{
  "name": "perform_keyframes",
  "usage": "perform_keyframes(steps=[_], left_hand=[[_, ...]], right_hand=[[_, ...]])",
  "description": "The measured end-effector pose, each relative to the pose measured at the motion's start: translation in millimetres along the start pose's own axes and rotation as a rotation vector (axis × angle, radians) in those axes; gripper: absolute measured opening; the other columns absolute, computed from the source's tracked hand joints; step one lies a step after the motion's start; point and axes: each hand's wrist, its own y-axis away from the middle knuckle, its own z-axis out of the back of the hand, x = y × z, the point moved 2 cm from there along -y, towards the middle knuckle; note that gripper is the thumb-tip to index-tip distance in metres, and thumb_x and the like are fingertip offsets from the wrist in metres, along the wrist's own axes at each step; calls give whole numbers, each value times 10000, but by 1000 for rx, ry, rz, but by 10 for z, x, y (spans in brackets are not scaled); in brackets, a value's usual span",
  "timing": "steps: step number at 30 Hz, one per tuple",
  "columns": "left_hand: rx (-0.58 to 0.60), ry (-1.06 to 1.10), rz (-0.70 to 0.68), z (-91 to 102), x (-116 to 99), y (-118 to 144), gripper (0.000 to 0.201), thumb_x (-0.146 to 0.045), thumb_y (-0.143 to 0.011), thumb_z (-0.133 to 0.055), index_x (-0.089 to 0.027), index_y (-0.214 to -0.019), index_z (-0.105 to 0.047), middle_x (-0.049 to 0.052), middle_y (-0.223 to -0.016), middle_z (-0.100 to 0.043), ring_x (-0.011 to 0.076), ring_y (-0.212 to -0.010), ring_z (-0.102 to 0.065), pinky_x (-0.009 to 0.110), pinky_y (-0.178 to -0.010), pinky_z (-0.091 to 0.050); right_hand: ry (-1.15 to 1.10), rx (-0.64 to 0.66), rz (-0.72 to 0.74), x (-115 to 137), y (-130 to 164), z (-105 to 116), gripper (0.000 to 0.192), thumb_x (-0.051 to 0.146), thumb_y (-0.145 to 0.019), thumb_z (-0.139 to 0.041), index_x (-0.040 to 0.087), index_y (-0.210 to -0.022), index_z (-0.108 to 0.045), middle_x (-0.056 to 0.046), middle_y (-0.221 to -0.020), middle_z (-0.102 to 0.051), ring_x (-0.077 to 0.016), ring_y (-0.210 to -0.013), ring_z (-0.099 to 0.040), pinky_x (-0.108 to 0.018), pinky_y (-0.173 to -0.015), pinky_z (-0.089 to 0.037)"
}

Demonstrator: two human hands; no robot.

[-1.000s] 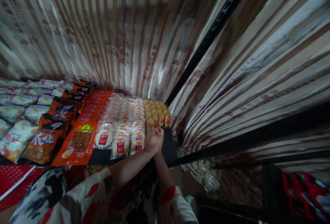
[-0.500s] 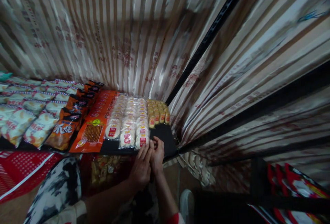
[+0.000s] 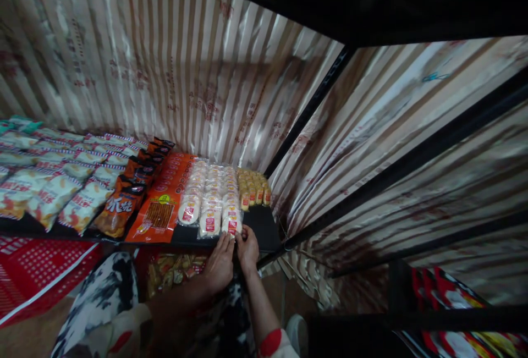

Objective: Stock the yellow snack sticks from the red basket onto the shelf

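Rows of round white snack packets in clear wrap with red labels (image 3: 210, 225) stand on the black shelf (image 3: 264, 226). My left hand (image 3: 220, 264) reaches to the near end of the right-hand row, fingers held together against the front snack packet (image 3: 231, 226). From the right side of that same packet, my right hand (image 3: 248, 248) grips its lower edge with bent fingers and thumb. Just behind and to the right are small yellow packets with red labels (image 3: 253, 190). Left of the white rows lie flat orange bags of snack sticks (image 3: 159, 216).
Dark orange bags (image 3: 117, 209) and white chip bags (image 3: 84, 201) fill the shelf's left. Below are a red basket (image 3: 45, 270) and yellow-wrapped items (image 3: 175, 270). A black post (image 3: 309, 110) and striped sheeting (image 3: 198, 72) close off the back and right.
The view has shifted, so the shelf sits slightly further right and more dark overhead surface shows. My hands stay at the front white packet, their fingertips slightly further apart.
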Motion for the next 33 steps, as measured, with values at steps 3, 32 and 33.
perform_keyframes(steps=[3, 32, 33], left_hand=[[1, -8, -4, 26, 7, -26, 624, -52, -719, -341, 17, -1338, -394, 188, -1446, -280, 281, -1369, -196, 452, -1106, -289], [-103, -188, -234, -110, 224, -126, 539, -224, -899, -364, 49, -1362, -323, 242, -1445, -265, 311, -1385, -106, 474, -1114, -267], [-116, -189, -242, -109, 238, -120, 535, -223, -905, -349, 33, -1372, -311, 232, -1449, -268, 300, -1388, -102, 473, -1112, -273]], right_hand=[[-32, -35, -27, 7, -22, -34, 341, 315, -737, -491, 136, -1001, -612, -93, -885, -673, -208, -787, -620, -299, -729, -467], [249, -56, 134, 56, -125, -226, 482, 416, -882, -384, 124, -1230, -547, -112, -1163, -609, -251, -1067, -494, -348, -919, -380], [255, -61, 129, 58, -121, -232, 485, 422, -883, -381, 129, -1234, -543, -115, -1162, -608, -249, -1064, -493, -348, -909, -385]])
